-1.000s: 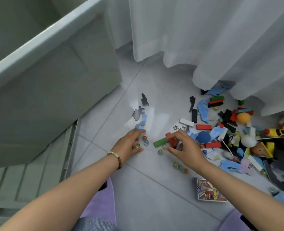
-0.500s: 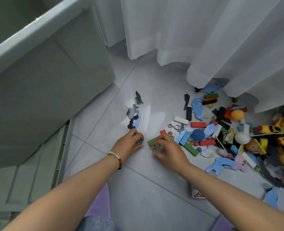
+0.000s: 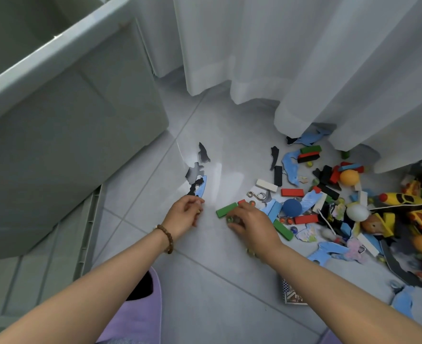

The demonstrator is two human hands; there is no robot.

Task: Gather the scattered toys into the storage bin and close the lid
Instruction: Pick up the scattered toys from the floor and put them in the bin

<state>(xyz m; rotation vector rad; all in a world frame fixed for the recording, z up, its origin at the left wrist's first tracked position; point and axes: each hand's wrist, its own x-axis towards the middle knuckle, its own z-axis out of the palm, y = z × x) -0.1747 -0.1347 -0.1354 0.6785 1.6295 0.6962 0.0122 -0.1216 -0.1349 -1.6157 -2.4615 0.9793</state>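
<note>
The pale green storage bin (image 3: 76, 125) is seen standing open at the upper left, with its ribbed lid (image 3: 36, 281) laid flat on the floor tiles just beside its base. A white curtain (image 3: 304, 58) is hung along the far side. The scattered toys (image 3: 291, 208) are heaped on the floor below its hem, well apart from the bin. The right hand (image 3: 251, 224) is curled down beside a green block (image 3: 226, 210), and a marble (image 3: 229, 219) is pinched at its fingertips. The left hand (image 3: 184, 216), nearer the bin, is curled round a small piece (image 3: 199, 211), probably another marble.
</note>
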